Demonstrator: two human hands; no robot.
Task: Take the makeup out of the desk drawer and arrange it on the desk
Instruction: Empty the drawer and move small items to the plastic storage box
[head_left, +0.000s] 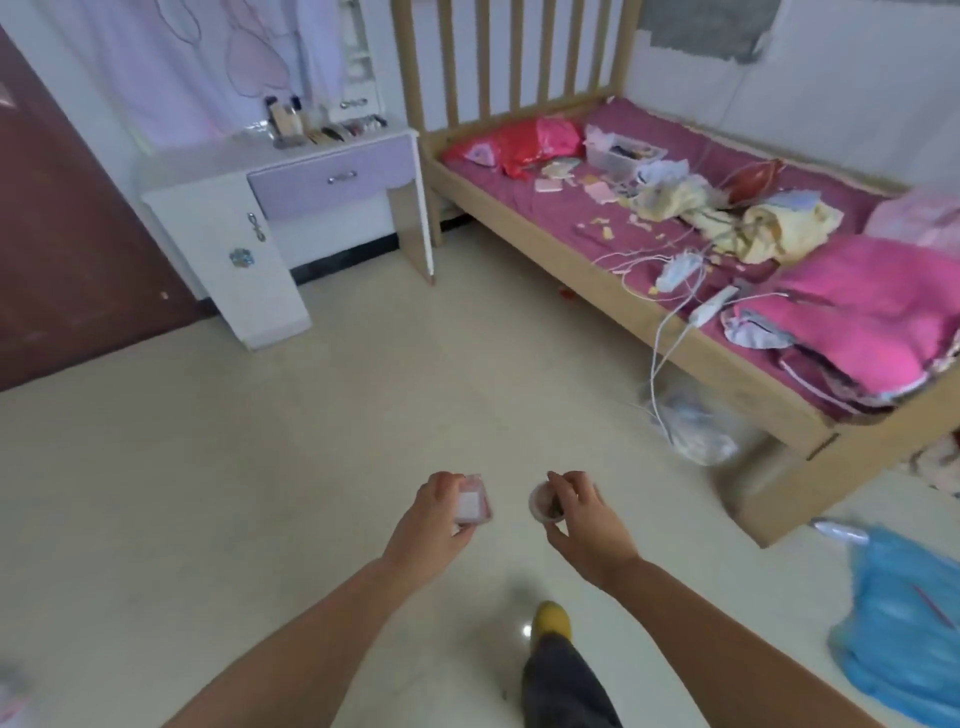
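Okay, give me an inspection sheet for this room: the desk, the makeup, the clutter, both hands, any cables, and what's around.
Surface: white desk stands across the room; its purple drawer is closed.
Job's things: a row of makeup items stands at the desk's back edge; details too small to tell.
Clutter: papers, cloth and a clear box on the bed; blue bag on the floor.
Hands: left hand holds a pink flat case; right hand holds a small round pot.
Cables: white cord hangs off the bed.
Surroundings: brown door to the left of the desk.
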